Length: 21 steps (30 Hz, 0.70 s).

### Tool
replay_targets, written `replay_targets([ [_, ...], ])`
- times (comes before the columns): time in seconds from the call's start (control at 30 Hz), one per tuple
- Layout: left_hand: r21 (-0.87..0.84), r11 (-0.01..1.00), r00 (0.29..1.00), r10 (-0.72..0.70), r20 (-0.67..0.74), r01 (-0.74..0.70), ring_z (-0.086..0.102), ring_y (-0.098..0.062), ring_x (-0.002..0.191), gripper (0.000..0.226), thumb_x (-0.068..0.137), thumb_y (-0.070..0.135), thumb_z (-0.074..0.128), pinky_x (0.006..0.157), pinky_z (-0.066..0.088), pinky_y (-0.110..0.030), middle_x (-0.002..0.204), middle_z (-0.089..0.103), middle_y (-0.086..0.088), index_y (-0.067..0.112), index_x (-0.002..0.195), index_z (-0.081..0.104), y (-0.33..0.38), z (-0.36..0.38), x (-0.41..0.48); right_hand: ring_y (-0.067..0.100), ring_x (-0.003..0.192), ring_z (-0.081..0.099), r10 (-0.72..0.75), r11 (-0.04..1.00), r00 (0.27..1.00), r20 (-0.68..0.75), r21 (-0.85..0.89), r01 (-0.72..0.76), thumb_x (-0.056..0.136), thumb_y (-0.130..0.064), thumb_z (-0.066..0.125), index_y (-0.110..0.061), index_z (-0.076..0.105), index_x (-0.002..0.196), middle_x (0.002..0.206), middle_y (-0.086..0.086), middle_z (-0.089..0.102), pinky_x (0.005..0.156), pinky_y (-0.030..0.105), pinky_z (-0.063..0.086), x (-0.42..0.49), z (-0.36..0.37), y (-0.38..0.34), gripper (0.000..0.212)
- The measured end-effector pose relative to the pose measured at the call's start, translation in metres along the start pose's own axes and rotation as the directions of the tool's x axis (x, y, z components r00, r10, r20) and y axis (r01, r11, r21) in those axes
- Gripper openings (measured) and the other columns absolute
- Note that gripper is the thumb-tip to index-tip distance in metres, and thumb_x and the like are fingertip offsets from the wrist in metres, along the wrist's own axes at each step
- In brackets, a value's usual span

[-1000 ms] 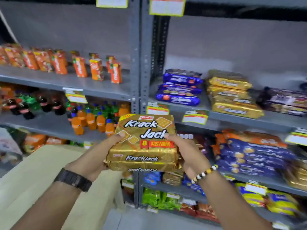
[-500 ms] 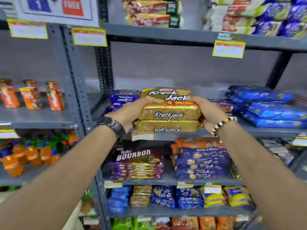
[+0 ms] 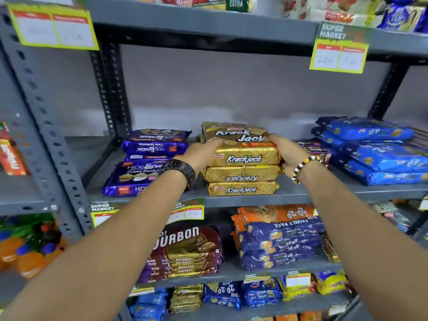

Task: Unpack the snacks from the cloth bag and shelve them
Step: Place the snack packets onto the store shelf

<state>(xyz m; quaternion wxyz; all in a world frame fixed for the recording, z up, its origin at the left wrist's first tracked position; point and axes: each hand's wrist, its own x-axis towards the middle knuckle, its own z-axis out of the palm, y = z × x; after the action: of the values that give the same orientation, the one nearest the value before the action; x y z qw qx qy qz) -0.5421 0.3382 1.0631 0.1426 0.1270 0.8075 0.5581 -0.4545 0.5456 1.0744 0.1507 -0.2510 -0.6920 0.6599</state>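
Both hands grip a gold KrackJack biscuit pack [image 3: 243, 147] by its short ends: the left hand [image 3: 203, 154], with a black watch [image 3: 180, 171] at the wrist, closes on the pack's left end, and the right hand [image 3: 286, 154], with a beaded bracelet [image 3: 301, 167] at the wrist, closes on its right end. The pack sits on top of two more KrackJack packs [image 3: 242, 181] stacked at the front edge of the grey metal shelf [image 3: 231, 200], about midway along it; whether it rests fully on them or is partly carried by the hands cannot be told. Another gold pack lies behind the stack, toward the back of the shelf. Just left of the stack, purple Hide & Seek packs [image 3: 148, 163] are piled toward the shelf's left end, and blue biscuit packs [image 3: 375, 151] are piled toward its right end. On the shelf below, brown Bourbon packs [image 3: 187, 251] lie under the left forearm, with orange and blue 20-20 family packs [image 3: 278, 232] beside them to the right. Yellow-green price tags [image 3: 339, 49] hang from the front edges of the shelves.
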Motion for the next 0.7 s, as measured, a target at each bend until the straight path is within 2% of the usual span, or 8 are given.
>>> replay_targets([
  [0.1, 0.118, 0.992, 0.999, 0.038, -0.026, -0.034, 0.05, -0.013, 0.077, 0.052, 0.088, 0.07, 0.045, 0.085, 0.043, -0.03, 0.083, 0.05, 0.007, 0.018, 0.084, 0.053, 0.001, 0.01, 0.005, 0.031, 0.096, 0.073, 0.017, 0.999, 1.0, 0.016, -0.045, -0.017, 0.081, -0.042, 0.069, -0.016, 0.065, 0.117, 0.109, 0.013, 0.075, 0.088, 0.056, 0.056, 0.012, -0.005, 0.008, 0.044],
  [0.2, 0.188, 0.982, 0.998, 0.039, -0.045, -0.03, 0.048, -0.018, 0.088, 0.057, 0.091, 0.072, 0.04, 0.082, 0.038, -0.031, 0.096, 0.05, 0.003, 0.02, 0.105, 0.055, 0.005, 0.012, 0.0, 0.031, 0.092, 0.073, 0.003, 0.984, 1.0, -0.008, -0.177, -0.004, 0.077, -0.046, 0.071, -0.015, 0.066, 0.108, 0.103, 0.011, 0.075, 0.085, 0.051, 0.058, 0.01, -0.01, 0.0, 0.044],
  [0.27, 0.189, 0.981, 0.996, 0.056, -0.071, -0.042, 0.054, -0.019, 0.092, 0.062, 0.087, 0.078, 0.04, 0.083, 0.04, -0.033, 0.104, 0.059, 0.002, 0.023, 0.108, 0.058, 0.002, 0.007, -0.007, 0.027, 0.091, 0.069, -0.166, 0.885, 0.983, -0.08, -0.451, 0.112, 0.077, -0.047, 0.07, -0.01, 0.069, 0.101, 0.101, 0.011, 0.073, 0.082, 0.041, 0.057, 0.002, -0.013, -0.011, 0.045],
  [0.33, 0.157, 0.983, 0.985, 0.12, -0.125, -0.1, 0.055, -0.024, 0.119, 0.076, 0.085, 0.078, 0.043, 0.097, 0.04, -0.037, 0.134, 0.059, -0.002, 0.023, 0.138, 0.05, -0.004, -0.001, -0.019, 0.03, 0.109, 0.064, -0.397, 0.736, 0.915, -0.069, -0.619, 0.272, 0.084, -0.04, 0.067, -0.005, 0.067, 0.115, 0.119, 0.014, 0.069, 0.093, 0.039, 0.051, -0.009, -0.009, -0.02, 0.047],
  [0.37, 0.151, 0.98, 0.973, 0.151, -0.173, -0.125, 0.05, -0.025, 0.129, 0.08, 0.086, 0.076, 0.045, 0.105, 0.038, -0.039, 0.144, 0.053, -0.002, 0.023, 0.146, 0.041, -0.008, -0.005, -0.025, 0.029, 0.117, 0.06, -0.46, 0.701, 0.887, -0.038, -0.629, 0.336, 0.086, -0.039, 0.066, -0.006, 0.064, 0.123, 0.128, 0.012, 0.065, 0.099, 0.037, 0.047, -0.015, -0.006, -0.023, 0.05],
  [0.43, 0.185, 0.965, 0.936, 0.23, -0.266, -0.184, 0.049, -0.021, 0.132, 0.075, 0.088, 0.069, 0.05, 0.111, 0.038, -0.042, 0.146, 0.052, 0.0, 0.026, 0.148, 0.037, -0.019, -0.015, -0.045, 0.025, 0.122, 0.058, -0.558, 0.658, 0.829, 0.029, -0.593, 0.464, 0.088, -0.04, 0.064, -0.012, 0.059, 0.131, 0.135, 0.007, 0.061, 0.104, 0.036, 0.046, -0.03, 0.004, -0.026, 0.052],
  [0.6, 0.288, 0.914, 0.818, 0.389, -0.423, -0.285, 0.053, -0.015, 0.127, 0.062, 0.086, 0.054, 0.063, 0.109, 0.043, -0.043, 0.138, 0.055, -0.001, 0.027, 0.14, 0.048, -0.073, -0.044, -0.108, 0.009, 0.108, 0.06, -0.699, 0.565, 0.683, 0.212, -0.42, 0.71, 0.086, -0.032, 0.065, -0.023, 0.065, 0.122, 0.123, -0.004, 0.067, 0.099, 0.029, 0.047, -0.069, 0.047, -0.009, 0.037],
  [0.7, 0.315, 0.922, 0.778, 0.366, -0.511, -0.227, 0.055, -0.015, 0.121, 0.059, 0.083, 0.053, 0.064, 0.102, 0.047, -0.041, 0.132, 0.058, 0.001, 0.03, 0.135, 0.05, -0.116, -0.066, -0.153, 0.01, 0.105, 0.06, -0.755, 0.484, 0.557, 0.346, -0.279, 0.83, 0.087, -0.024, 0.065, -0.022, 0.067, 0.117, 0.116, -0.006, 0.068, 0.098, 0.03, 0.047, -0.102, 0.087, 0.013, 0.031],
])
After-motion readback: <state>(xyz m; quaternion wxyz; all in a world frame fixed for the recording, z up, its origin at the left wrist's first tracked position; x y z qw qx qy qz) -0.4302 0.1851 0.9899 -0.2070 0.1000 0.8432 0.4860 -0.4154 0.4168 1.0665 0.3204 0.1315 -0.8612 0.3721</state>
